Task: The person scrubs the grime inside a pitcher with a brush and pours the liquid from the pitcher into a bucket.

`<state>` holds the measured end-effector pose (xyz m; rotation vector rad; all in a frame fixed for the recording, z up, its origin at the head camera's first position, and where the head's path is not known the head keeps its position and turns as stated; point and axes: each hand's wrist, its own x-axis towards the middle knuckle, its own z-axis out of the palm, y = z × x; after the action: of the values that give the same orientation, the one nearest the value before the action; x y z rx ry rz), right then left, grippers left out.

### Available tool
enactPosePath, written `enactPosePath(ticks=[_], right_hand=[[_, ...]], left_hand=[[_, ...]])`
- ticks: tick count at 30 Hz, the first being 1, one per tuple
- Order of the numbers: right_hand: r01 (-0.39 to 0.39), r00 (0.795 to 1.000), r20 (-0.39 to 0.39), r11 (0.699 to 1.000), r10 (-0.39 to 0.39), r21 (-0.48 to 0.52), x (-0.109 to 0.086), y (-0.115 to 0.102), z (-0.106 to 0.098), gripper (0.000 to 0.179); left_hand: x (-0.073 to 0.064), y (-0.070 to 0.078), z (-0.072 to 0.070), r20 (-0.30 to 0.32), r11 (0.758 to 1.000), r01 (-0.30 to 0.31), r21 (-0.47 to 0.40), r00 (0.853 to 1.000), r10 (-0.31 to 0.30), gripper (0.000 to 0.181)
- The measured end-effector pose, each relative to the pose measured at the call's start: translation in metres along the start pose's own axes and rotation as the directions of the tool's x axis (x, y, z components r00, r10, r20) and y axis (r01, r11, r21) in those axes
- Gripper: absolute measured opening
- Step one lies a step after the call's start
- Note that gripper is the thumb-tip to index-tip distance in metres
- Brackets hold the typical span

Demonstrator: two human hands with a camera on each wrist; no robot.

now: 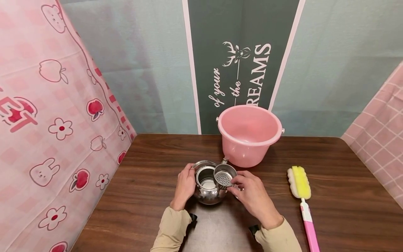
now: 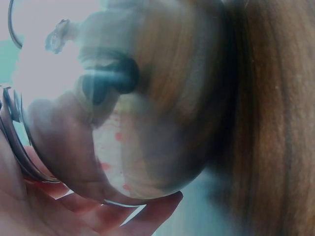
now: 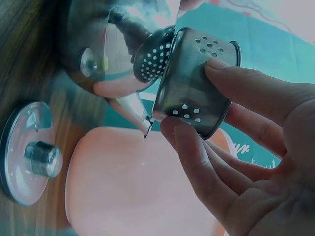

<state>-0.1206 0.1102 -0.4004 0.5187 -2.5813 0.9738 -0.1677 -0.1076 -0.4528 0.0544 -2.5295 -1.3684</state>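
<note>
A shiny round steel teapot (image 1: pixel 208 196) stands uncovered on the table. My left hand (image 1: pixel 185 185) grips its left side; in the left wrist view the fingers (image 2: pixel 155 214) curve round the mirror-like body. Between thumb and fingers, my right hand (image 1: pixel 252 192) pinches a perforated steel tea strainer (image 3: pixel 197 81). The strainer is tilted just above the right side of the teapot's mouth, overlapping it in the head view. In the right wrist view the spout (image 3: pixel 129 105) points away, and a round lid with a metal knob (image 3: pixel 43 158) lies on the table. The head view mostly hides that lid behind my right hand.
Behind the teapot stands a pink bucket (image 1: pixel 244 154). To the right lies a brush with a yellow and white sponge head (image 1: pixel 300 183) and a pink handle (image 1: pixel 311 232). Patterned cloths hang at the back and both sides of the wooden table (image 1: pixel 151 168).
</note>
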Motion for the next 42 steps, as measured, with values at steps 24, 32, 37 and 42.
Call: enactPosePath(ticks=[24,32,37,42], right_hand=[[-0.141,0.990,-0.017,0.990,0.140,-0.028,-0.012,0.030,-0.024,0.013],[-0.169,0.985,-0.035,0.982,0.167,-0.084,-0.020,0.042,-0.027,0.014],[-0.176,0.984,-0.034,0.978,0.173,-0.111,-0.024,0.047,-0.030,0.014],[-0.186,0.983,-0.029,0.974,0.183,-0.130,-0.028,0.054,-0.034,0.014]], left_hand=[[0.000,-0.001,0.000,0.005,1.000,0.002,-0.007,1.000,-0.002,0.027],[-0.001,0.000,0.000,-0.001,1.000,0.000,0.001,1.000,0.000,0.027],[-0.001,0.000,0.000,-0.003,1.000,0.003,-0.001,1.000,-0.003,0.027],[-0.001,-0.002,0.000,-0.005,1.000,0.002,-0.005,1.000,-0.002,0.026]])
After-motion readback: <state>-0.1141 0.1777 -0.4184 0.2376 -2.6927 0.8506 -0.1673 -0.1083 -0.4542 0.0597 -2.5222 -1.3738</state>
